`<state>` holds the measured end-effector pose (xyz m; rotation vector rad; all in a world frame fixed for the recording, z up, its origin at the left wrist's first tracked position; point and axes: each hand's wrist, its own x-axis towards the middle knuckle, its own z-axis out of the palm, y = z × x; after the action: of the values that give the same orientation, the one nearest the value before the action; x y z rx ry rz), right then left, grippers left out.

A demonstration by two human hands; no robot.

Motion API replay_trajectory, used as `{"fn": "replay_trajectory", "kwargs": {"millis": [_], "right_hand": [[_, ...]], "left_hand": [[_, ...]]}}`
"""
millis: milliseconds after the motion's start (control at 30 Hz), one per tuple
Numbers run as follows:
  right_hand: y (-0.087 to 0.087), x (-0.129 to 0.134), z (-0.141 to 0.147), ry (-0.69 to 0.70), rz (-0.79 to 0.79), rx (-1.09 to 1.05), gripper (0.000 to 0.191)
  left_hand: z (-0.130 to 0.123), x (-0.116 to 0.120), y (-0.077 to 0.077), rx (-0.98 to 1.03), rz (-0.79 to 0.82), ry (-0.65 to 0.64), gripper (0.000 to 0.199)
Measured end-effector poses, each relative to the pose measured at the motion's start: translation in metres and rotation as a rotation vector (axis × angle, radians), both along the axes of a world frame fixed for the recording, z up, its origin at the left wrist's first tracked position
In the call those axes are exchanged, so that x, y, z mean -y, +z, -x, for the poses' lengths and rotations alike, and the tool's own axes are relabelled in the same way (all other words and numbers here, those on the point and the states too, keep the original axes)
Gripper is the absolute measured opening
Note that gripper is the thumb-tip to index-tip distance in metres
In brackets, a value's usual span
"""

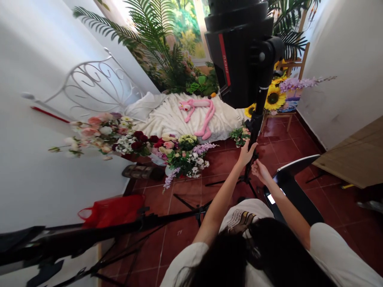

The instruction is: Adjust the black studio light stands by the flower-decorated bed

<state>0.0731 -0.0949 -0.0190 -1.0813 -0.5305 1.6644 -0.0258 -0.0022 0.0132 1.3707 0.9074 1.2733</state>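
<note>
A black studio light (239, 63) with a red stripe is mounted on top of a black light stand (255, 126) in front of me. My left hand (246, 154) is closed round the stand's pole below the light. Just lower and to the right, my right hand (261, 171) has its fingers pinched together at a small dark part on the side of the pole. That part is mostly covered by the fingers, so I cannot tell its shape. The stand's legs spread on the red tiles below.
A second black stand (119, 223) crosses the lower left, near a red bag (113, 209). To my right is a black chair (295, 195) with a phone-like bright object on it. Flower bunches (185, 155) edge a white-draped bed (164, 115) bearing a pink plush toy (206, 119).
</note>
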Motion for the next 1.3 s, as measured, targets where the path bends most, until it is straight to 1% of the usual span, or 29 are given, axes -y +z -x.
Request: {"fn": "replay_trajectory", "kwargs": {"millis": [100,167,233,300,333,400,433,533,600,667,733,767,800,833,867,900,967,1000,1067,1100,1133,1200,1233,1300], "right_hand": [[0.016,-0.008,0.001,-0.026,0.038,-0.079,0.051],[0.024,-0.013,0.002,-0.034,0.046,-0.059,0.047],[0.03,-0.015,0.004,-0.06,0.043,-0.048,0.044],[0.033,-0.014,0.006,-0.095,0.043,-0.071,0.043],[0.034,-0.012,0.006,-0.106,0.045,-0.094,0.042],[0.034,-0.008,0.007,-0.106,0.051,-0.142,0.043],[0.033,-0.006,0.008,-0.097,0.053,-0.16,0.044],[0.029,0.001,0.015,-0.031,0.055,-0.172,0.041],[0.027,0.004,0.023,0.033,0.063,-0.154,0.038],[0.026,0.004,0.034,0.088,0.072,-0.14,0.036],[0.026,0.001,0.047,0.125,0.073,-0.138,0.035],[0.027,-0.001,0.054,0.145,0.07,-0.139,0.034],[0.027,-0.003,0.061,0.169,0.066,-0.135,0.034],[0.027,-0.005,0.068,0.198,0.062,-0.13,0.034],[0.028,-0.006,0.075,0.23,0.057,-0.122,0.034],[0.027,-0.008,0.083,0.264,0.056,-0.114,0.035],[0.027,-0.008,0.098,0.328,0.065,-0.099,0.037],[0.026,-0.007,0.106,0.359,0.075,-0.093,0.038],[0.023,-0.003,0.121,0.417,0.093,-0.08,0.04],[0.022,0.0,0.128,0.445,0.094,-0.074,0.04],[0.02,0.003,0.134,0.475,0.087,-0.071,0.04],[0.018,0.009,0.144,0.53,0.058,-0.067,0.039],[0.017,0.012,0.148,0.555,0.04,-0.063,0.039],[0.016,0.015,0.153,0.594,0.013,-0.051,0.038]], "left_hand": [[0.017,0.018,-0.015,-0.003,-0.019,0.019,0.05],[0.034,0.033,-0.03,-0.028,0.028,0.019,0.05],[0.057,0.053,-0.048,-0.071,0.143,-0.017,0.05],[0.086,0.078,-0.07,-0.066,0.303,-0.062,0.056],[0.102,0.092,-0.082,-0.056,0.365,-0.046,0.058],[0.138,0.124,-0.105,-0.032,0.464,0.081,0.062],[0.157,0.141,-0.116,-0.015,0.51,0.169,0.064],[0.223,0.192,-0.142,-0.007,0.651,0.483,0.064],[0.269,0.226,-0.154,-0.021,0.758,0.689,0.059],[0.311,0.259,-0.159,-0.082,0.791,0.915,0.051],[0.345,0.286,-0.156,-0.196,0.884,1.062,0.045],[0.358,0.296,-0.151,-0.247,0.922,1.148,0.042],[0.367,0.304,-0.144,-0.286,0.927,1.232,0.041],[0.374,0.308,-0.134,-0.308,0.889,1.317,0.042],[0.378,0.31,-0.123,-0.307,0.804,1.379,0.046],[0.38,0.308,-0.11,-0.285,0.674,1.415,0.05],[0.378,0.296,-0.082,-0.226,0.382,1.437,0.056],[0.376,0.286,-0.068,-0.198,0.261,1.438,0.057],[0.372,0.265,-0.041,-0.126,0.099,1.481,0.062],[0.37,0.254,-0.029,-0.092,0.042,1.483,0.063],[0.368,0.244,-0.018,-0.048,-0.009,1.451,0.065],[0.365,0.226,-0.002,0.058,-0.076,1.384,0.072],[0.365,0.22,0.003,0.09,-0.102,1.385,0.072],[0.364,0.212,0.008,0.133,-0.144,1.408,0.069]]}}
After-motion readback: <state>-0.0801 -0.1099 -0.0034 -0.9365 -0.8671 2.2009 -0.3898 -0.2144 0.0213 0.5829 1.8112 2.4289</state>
